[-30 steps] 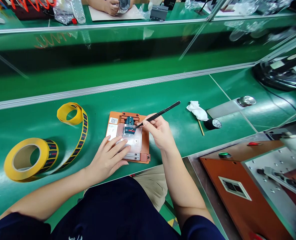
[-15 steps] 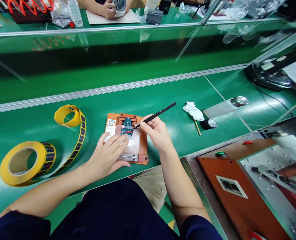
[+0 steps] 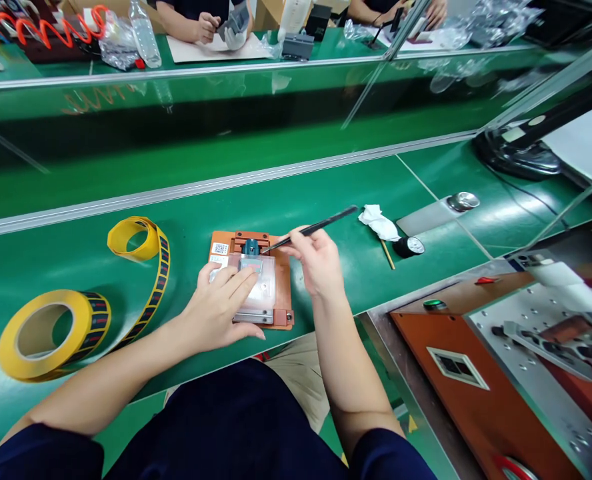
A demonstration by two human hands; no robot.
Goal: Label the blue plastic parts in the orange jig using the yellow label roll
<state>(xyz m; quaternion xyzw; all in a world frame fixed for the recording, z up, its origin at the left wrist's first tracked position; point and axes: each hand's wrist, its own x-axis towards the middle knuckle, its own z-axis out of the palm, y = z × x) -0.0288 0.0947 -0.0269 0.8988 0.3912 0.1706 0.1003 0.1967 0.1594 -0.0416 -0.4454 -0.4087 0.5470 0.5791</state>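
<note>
My right hand (image 3: 321, 260) pinches black tweezers (image 3: 321, 225). Their tip is beside a small dark-blue part (image 3: 250, 247) at the top of an orange fixture (image 3: 285, 287). My left hand (image 3: 221, 303) lies with outstretched fingers on the fixture's clear plate (image 3: 267, 280), where a small clear rectangle shows above the fingertips. No dark label is visible on that plate; whether the tweezers hold one is too small to tell. To the left stands a yellow roll of dark labels (image 3: 46, 333), its strip (image 3: 151, 303) curling up to a loose coil.
Right of the tweezers lie a crumpled white tissue with a stick (image 3: 380, 223), a small black-sided jar (image 3: 410, 247) and a white bottle with a metal cap (image 3: 436, 212). An orange machine (image 3: 436, 333) stands at the lower right. Co-workers' hands are behind the clear partition (image 3: 201, 130).
The dark label that lay on the clear plate under the tweezers is gone from there. The tweezers' tip has moved up towards the blue part; my left hand stays on the plate.
</note>
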